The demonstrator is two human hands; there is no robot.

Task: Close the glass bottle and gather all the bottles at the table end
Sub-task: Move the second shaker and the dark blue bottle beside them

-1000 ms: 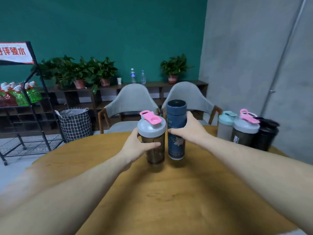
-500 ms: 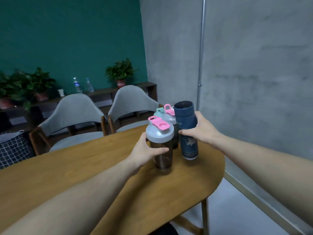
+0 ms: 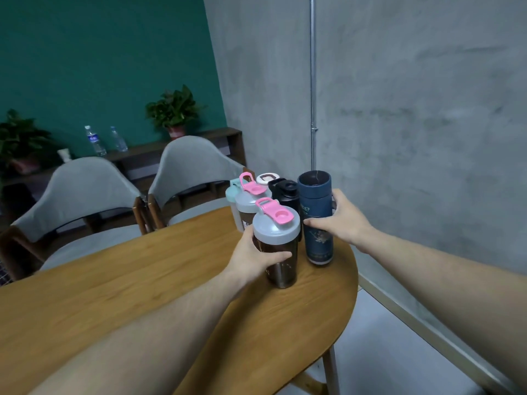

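My left hand (image 3: 255,256) grips a dark shaker bottle (image 3: 278,246) with a grey lid and pink flip cap, standing on the wooden table (image 3: 142,280). My right hand (image 3: 342,220) holds a tall dark blue bottle (image 3: 316,218) with a closed lid, just right of the shaker. Right behind them, at the table's rounded end, stands a cluster: a second pink-capped shaker (image 3: 248,201), a pale green-lidded bottle (image 3: 232,195), a black bottle (image 3: 285,192) and a white-lidded one (image 3: 266,178), partly hidden.
Two grey chairs (image 3: 188,172) stand at the table's far side. A concrete wall with a metal pipe (image 3: 313,81) runs close on the right. A shelf (image 3: 137,149) at the back holds water bottles and potted plants. The table edge drops off right of the bottles.
Both hands have carried the shaker and the blue bottle rightward along the table, up against the cluster at its end. The view has turned right with them.
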